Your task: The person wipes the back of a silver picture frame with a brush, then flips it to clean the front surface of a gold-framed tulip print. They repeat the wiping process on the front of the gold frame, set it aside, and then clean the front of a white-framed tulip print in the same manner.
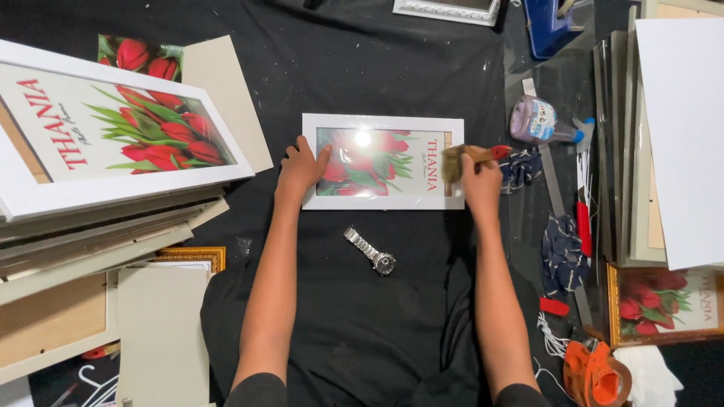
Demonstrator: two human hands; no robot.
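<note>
A small white picture frame [382,124] with a red tulip print under glass lies flat on the black cloth. My left hand [301,169] rests on its left edge, fingers spread over the frame border. My right hand [480,181] grips a small paintbrush [471,156] with a red-tipped wooden handle, its bristles touching the frame's right side. A silver wristwatch [372,252] lies on the cloth just below the frame.
A stack of large white frames [113,188] with the same tulip print fills the left. Boards and frame parts [679,136] pile up on the right. A lying spray bottle [543,124], a ruler, a red-handled knife [584,226], dark rags, an orange tape dispenser [596,373] and a gold frame [664,305] sit nearby.
</note>
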